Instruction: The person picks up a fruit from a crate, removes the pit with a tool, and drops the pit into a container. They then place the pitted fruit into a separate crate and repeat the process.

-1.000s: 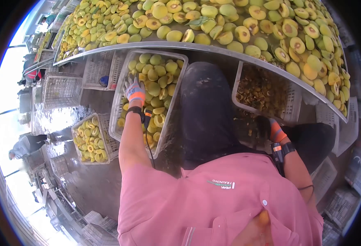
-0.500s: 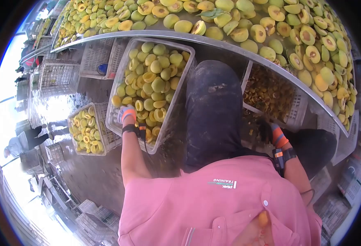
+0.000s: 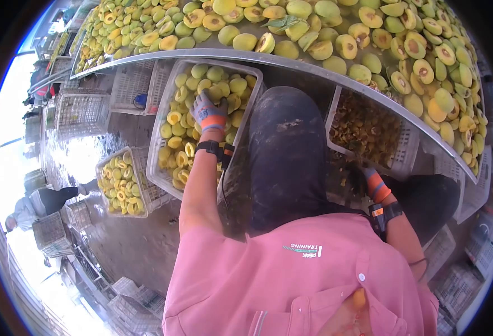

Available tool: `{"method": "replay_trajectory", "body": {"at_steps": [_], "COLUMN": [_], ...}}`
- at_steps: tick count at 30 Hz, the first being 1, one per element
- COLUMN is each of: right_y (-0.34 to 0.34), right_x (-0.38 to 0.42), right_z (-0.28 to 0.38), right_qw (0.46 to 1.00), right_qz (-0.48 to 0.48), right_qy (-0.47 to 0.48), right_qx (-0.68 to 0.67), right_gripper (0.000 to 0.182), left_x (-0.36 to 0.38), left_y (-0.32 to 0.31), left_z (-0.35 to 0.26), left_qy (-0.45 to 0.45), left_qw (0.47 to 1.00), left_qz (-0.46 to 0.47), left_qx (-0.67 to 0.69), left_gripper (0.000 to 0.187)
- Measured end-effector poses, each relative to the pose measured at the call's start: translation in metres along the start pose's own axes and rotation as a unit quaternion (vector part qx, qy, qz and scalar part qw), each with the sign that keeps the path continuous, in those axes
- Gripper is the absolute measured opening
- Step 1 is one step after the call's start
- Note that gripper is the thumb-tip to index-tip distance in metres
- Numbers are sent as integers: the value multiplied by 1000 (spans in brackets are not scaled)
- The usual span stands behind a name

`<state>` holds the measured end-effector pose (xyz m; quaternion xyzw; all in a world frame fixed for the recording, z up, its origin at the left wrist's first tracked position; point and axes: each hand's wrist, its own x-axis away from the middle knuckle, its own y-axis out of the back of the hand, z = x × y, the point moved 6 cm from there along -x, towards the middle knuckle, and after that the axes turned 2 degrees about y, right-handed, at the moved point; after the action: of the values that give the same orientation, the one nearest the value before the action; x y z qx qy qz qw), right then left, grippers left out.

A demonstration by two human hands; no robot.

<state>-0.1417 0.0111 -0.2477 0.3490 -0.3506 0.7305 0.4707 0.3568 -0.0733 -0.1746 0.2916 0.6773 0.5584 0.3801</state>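
My left hand (image 3: 209, 113), in a grey and orange glove, is over the pale plastic crate (image 3: 152, 162) of yellow-green stone fruit (image 3: 215, 74). Its fingers are spread and lie against the fruit near the crate's upper middle; no fruit is seen gripped. Some fruit in this crate is whole and some is halved. Low beside my bent leg is my right hand (image 3: 368, 182), also gloved. Its dark fingers blend into the shadow, so their pose and anything in them cannot be made out. Near it stands a crate (image 3: 408, 150) of brown and orange scraps.
A metal-rimmed table (image 3: 246, 55) heaped with halved fruit curves across the top. A smaller crate of halves (image 3: 120, 185) stands on the wet floor (image 3: 128, 235) at left. Farther left are stacked crates (image 3: 82, 112) and another person (image 3: 39, 207).
My left hand has moved up and to the right, from the crate's left edge onto the fruit farther in. My right hand stays almost in place. The view has shifted slightly.
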Motion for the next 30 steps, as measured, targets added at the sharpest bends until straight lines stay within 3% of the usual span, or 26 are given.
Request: {"method": "replay_trajectory", "body": {"at_steps": [3, 6, 9, 13, 16, 19, 23, 27, 30], "right_y": [0, -3, 4, 3, 5, 4, 4, 2, -1], "right_x": [0, 5, -5, -1, -6, -11, -8, -11, -17], "right_z": [5, 10, 1, 5, -2, 0, 3, 3, 3], "right_qw": [1000, 998, 997, 997, 998, 998, 997, 994, 996], "right_qz": [-19, -41, -53, -60, -53, -45, -55, -66, -39], "right_qy": [17, 36, 60, 48, 39, 37, 59, 60, 62], "right_qx": [4, 1, -8, 9, 8, -15, 21, 59, 59], "right_gripper": [44, 40, 34, 28, 28, 27, 26, 25, 27], "left_x": [-16, -43, -55, -82, -104, -116, -116, -103, -99], "left_y": [-5, -13, 11, 7, -13, -48, -82, -90, -88], "left_z": [32, 75, 105, 138, 148, 146, 134, 124, 117], "left_qy": [77, 137, 239, 171, 226, 143, 37, -49, -6], "left_qw": [968, 864, 924, 941, 966, 979, 997, 985, 978], "left_qz": [15, -78, -84, -104, 88, 148, 71, 59, 66], "left_qx": [240, 477, 285, 273, 85, -15, 6, -156, -199], "left_gripper": [59, 54, 48, 51, 56, 68, 73, 77, 82]}}
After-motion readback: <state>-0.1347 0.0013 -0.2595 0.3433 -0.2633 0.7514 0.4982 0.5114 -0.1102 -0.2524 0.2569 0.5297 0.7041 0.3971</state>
